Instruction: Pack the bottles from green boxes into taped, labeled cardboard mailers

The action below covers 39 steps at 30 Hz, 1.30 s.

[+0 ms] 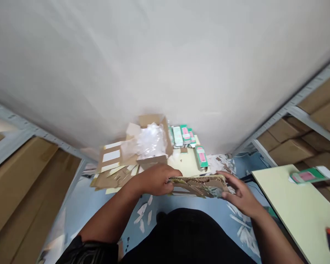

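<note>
My left hand and my right hand grip opposite ends of a brown cardboard piece, held level in front of my body. Its corrugated edge faces up, and bits of tape cling to its side. Beyond it, on a pale table, stands an open cardboard box filled with clear plastic wrap. Several green and pink small boxes stand right of it, one lying nearer to me. Flattened cardboard with white labels is piled at the table's left.
Shelves with brown cartons rise on the left, and more cartons fill a rack on the right. A second pale table at right bears a green and pink box. Paper scraps litter the blue floor.
</note>
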Each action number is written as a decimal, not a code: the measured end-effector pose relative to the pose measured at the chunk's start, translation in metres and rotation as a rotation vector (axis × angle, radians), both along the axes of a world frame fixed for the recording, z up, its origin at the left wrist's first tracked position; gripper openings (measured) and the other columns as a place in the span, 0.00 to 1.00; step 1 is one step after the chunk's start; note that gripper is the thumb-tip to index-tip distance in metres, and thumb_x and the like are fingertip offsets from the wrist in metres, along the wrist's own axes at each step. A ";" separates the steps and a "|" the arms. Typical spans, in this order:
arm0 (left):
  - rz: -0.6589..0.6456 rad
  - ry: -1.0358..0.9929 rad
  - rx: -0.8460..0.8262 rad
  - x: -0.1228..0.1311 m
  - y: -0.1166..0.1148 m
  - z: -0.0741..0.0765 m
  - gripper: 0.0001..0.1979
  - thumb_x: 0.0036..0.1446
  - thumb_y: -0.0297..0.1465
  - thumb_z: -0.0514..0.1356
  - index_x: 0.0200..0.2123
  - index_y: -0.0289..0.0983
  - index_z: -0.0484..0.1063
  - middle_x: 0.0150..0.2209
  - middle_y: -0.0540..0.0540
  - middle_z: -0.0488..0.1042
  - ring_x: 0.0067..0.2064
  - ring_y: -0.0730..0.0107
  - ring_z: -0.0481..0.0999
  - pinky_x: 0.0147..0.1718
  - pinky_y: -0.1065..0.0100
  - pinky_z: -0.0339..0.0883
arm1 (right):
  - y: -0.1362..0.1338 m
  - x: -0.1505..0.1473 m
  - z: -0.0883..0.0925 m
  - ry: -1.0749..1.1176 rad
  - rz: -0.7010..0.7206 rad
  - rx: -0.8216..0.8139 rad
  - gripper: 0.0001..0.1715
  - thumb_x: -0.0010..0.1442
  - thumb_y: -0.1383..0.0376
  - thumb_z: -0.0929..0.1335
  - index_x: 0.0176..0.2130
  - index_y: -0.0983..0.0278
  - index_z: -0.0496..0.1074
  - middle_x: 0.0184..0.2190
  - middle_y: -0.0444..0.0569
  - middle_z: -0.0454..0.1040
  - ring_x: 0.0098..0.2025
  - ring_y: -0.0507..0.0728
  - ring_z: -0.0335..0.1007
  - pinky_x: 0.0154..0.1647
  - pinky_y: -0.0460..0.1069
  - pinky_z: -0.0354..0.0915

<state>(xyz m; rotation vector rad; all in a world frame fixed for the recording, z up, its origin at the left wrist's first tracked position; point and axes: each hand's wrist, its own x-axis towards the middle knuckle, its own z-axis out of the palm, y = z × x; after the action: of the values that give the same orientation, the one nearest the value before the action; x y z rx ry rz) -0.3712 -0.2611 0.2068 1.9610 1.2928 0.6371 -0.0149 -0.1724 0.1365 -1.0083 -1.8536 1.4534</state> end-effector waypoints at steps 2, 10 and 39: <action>-0.067 0.059 0.010 0.053 0.027 -0.002 0.11 0.48 0.27 0.60 0.34 0.45 0.79 0.28 0.48 0.77 0.33 0.60 0.76 0.39 0.65 0.65 | -0.004 0.032 -0.015 -0.041 -0.030 -0.047 0.24 0.57 0.53 0.74 0.50 0.62 0.79 0.44 0.52 0.82 0.46 0.63 0.78 0.46 0.53 0.74; 0.163 -0.204 0.179 0.214 0.140 -0.057 0.23 0.45 0.35 0.73 0.48 0.46 0.79 0.54 0.43 0.78 0.63 0.45 0.69 0.62 0.55 0.62 | 0.001 0.235 -0.069 0.022 -0.597 -0.153 0.17 0.49 0.53 0.76 0.30 0.64 0.79 0.27 0.49 0.80 0.30 0.59 0.75 0.33 0.50 0.71; -0.407 -0.613 -0.600 0.541 0.432 -0.207 0.28 0.53 0.36 0.69 0.56 0.40 0.68 0.55 0.38 0.73 0.59 0.55 0.72 0.56 0.61 0.68 | 0.108 0.393 -0.150 0.044 -1.449 -0.273 0.30 0.56 0.48 0.70 0.51 0.63 0.75 0.54 0.55 0.78 0.57 0.64 0.73 0.56 0.56 0.69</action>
<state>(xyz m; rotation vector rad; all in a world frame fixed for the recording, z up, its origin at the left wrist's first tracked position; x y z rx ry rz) 0.1701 0.1712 0.0000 1.3188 0.5827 0.5073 0.3776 -0.0640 -0.0134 -1.8126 -0.4533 0.7319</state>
